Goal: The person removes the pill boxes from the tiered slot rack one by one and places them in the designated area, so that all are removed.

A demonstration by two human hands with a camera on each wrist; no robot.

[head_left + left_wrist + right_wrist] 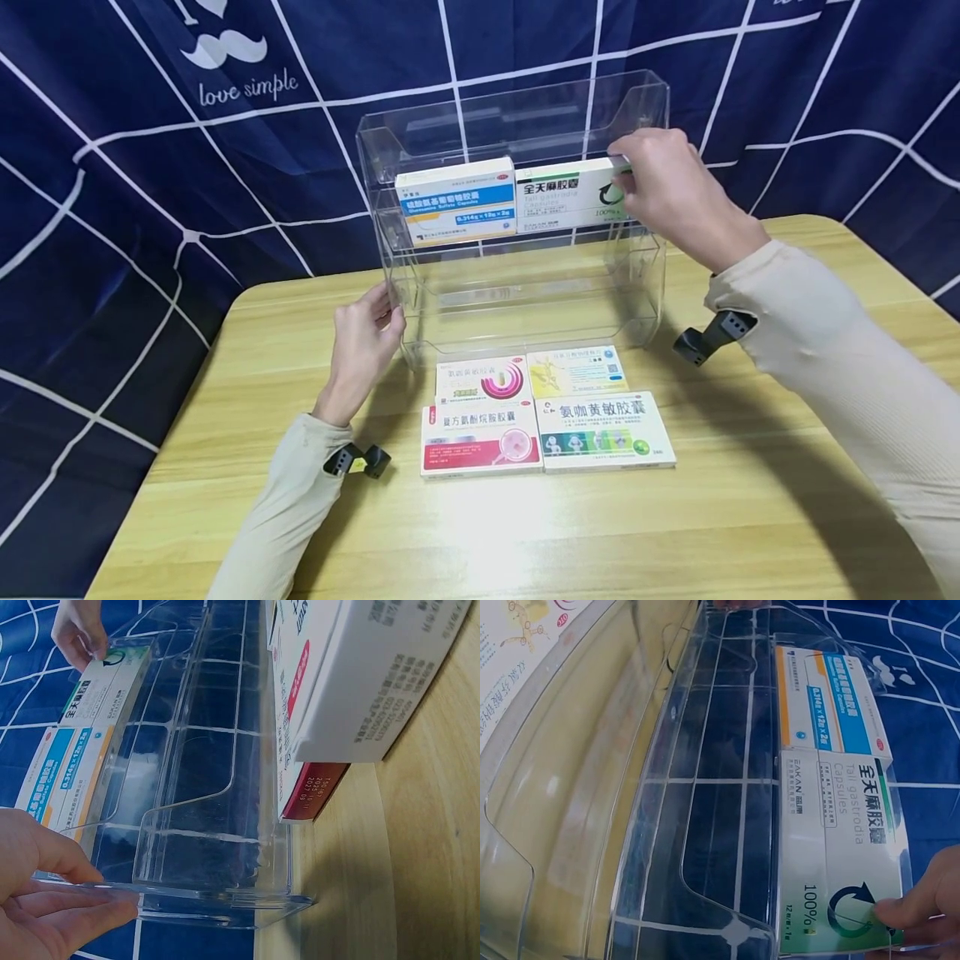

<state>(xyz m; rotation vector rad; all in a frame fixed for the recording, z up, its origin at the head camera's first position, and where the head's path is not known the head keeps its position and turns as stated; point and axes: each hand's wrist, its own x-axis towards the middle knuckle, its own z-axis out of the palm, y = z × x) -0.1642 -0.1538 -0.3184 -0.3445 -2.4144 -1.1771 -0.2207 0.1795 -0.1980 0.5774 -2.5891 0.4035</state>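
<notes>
A clear plastic two-tier rack (525, 329) stands on the table. My left hand (358, 346) grips the edge of its left side panel, thumb on one face and fingers on the other in the left wrist view. On the upper tier, my right hand (663, 183) pinches the right end of a white and green medicine box (558, 200), thumb on the printed front. That box stands upright beside a white, blue and orange medicine box (459, 204), their ends meeting. Both lean back behind the tier's clear front lip (774, 825). The lower tier holds no box.
In front of the rack, medicine boxes lie flat in two rows: a pink-ringed box (480, 379) and a yellow one (576, 372) behind, a red one (480, 442) and a green-banded one (607, 429) nearer. A dark blue checked cloth (285, 192) hangs behind the table (225, 400).
</notes>
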